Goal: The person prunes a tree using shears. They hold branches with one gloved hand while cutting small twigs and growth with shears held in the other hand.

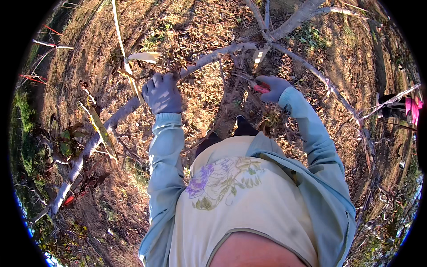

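Note:
In the head view my left hand (162, 92), in a grey glove, rests with its fingers curled over a thick grey tree branch (120, 113). Just left of it a pale strip (121, 40) is tied round or laid across the same branch, with a loose end (146, 57) sticking out to the right. My right hand (273, 88), gloved too, is closed on red-handled pruning shears (262, 87); their blades point up and left towards thin twigs and are hard to make out. Lower left, a yellowish strip or long leaf (101, 131) hangs by the branch.
The trunk (293, 21) forks at the top, beside a pale post (261, 55). Another branch (313, 68) curves down the right side. Dry leaves and twigs cover the ground round my shoes (241, 120). A pink ribbon (414, 108) hangs at far right; red ties (35, 79) show at far left.

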Motion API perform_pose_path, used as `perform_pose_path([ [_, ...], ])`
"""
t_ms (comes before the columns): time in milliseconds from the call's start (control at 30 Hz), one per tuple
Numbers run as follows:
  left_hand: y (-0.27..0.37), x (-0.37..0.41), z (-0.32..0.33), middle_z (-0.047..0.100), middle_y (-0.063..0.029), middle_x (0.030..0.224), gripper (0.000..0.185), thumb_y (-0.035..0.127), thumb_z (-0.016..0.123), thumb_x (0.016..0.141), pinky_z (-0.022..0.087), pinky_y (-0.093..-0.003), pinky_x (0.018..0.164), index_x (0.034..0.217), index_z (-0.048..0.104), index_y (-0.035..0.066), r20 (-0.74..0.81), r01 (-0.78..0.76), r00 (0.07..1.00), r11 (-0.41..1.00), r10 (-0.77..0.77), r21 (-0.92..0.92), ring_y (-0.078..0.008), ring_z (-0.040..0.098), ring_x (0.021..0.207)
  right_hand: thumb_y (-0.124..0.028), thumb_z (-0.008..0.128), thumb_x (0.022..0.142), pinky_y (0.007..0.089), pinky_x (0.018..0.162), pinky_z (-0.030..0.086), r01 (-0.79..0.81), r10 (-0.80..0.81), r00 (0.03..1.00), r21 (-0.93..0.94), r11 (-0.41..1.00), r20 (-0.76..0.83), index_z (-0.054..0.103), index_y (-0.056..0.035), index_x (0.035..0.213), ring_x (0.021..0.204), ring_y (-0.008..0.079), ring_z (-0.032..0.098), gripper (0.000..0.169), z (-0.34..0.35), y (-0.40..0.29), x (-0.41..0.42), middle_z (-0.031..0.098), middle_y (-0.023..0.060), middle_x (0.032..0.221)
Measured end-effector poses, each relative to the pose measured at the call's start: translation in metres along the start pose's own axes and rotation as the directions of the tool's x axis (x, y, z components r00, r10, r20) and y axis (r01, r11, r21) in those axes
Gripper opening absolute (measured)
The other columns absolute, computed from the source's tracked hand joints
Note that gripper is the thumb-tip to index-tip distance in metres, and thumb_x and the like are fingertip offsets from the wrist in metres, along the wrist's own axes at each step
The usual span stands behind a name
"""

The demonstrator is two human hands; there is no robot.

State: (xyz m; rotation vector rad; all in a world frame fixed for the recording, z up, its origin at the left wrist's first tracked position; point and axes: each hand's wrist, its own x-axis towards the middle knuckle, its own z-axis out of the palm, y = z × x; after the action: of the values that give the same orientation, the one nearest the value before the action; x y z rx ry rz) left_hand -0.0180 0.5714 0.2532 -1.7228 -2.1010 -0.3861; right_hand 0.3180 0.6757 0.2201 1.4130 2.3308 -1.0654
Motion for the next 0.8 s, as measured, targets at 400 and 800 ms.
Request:
perform_pose_path([
  [400, 0.004, 0.001, 0.001, 0.06, -0.006, 0.096, 0.008, 0.023, 0.065, 0.082, 0.046, -0.0464, 0.085, 0.084, 0.065, 0.015, 0.01, 0.056, 0.998, 0.997, -0.057, 0.054, -0.0291, 0.06, 0.089, -0.046, 0.071, 0.066, 0.0435, 0.095, 0.046, 0.011, -0.007, 0.999, -0.124, 0.992, 0.032, 0.048, -0.0196, 0.138, 0.111, 0.0377, 0.058, 0.08, -0.001, -0.018, 0.032, 0.058, 0.0205, 0.122],
  [800, 0.009, 0.002, -0.003, 0.06, -0.0068, 0.099, 0.009, 0.023, 0.067, 0.08, 0.041, -0.0455, 0.093, 0.088, 0.067, 0.017, 0.078, 0.139, 0.987, 0.99, -0.139, -0.003, -0.0305, 0.058, 0.096, -0.044, 0.075, 0.07, 0.0413, 0.088, 0.048, 0.217, -0.213, 0.976, 0.12, 0.969, -0.043, 0.056, -0.0116, 0.127, 0.101, 0.0359, 0.063, 0.069, 0.026, 0.011, 0.054, 0.066, 0.0194, 0.106],
])
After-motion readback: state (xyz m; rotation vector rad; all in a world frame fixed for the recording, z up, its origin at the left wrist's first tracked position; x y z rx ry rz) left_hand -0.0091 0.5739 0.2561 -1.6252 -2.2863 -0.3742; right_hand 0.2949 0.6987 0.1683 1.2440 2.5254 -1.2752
